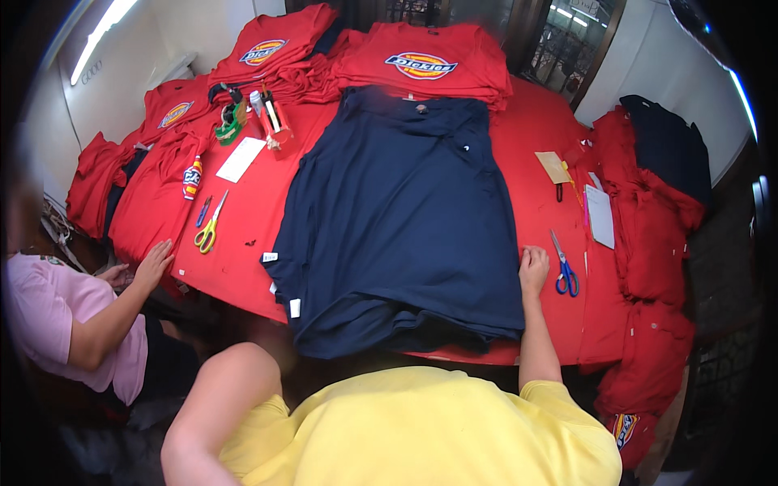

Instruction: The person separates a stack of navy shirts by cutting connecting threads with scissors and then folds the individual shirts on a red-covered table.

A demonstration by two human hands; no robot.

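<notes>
Here's the right hand [533,269], fingers loosely curled, right up against the right-hand edge of the navy shirt [401,211]; whether any fabric is pinched, I can't tell. The left hand isn't showing at all, only the bent left arm at the lower edge.

And the shirt itself, mid-table, neck opening at the far end, white tags [295,308] along its left side, its near end slumping in folds at the table's front edge. This looks like soft, limp knit: light, nothing fragile, but likely to crease and drag rather than slide as a sheet. I'd say two wide-apart grips suit it, at the shoulder corners or the side edges; one pinch in the middle would probably just bunch it. Those loose near folds look the likeliest to sag.

Just right of the hand, blue-handled scissors [567,281] on the red table covering [535,219], with a white notepad [600,216] beyond. Across to the left, yellow-handled scissors [207,233] and a white paper [241,159]. Farther out, printed red shirts [429,49] heap along the back, more red garments [652,235] on the right, and at far left a co-worker's hand [154,263] rests by the red cloth.
</notes>
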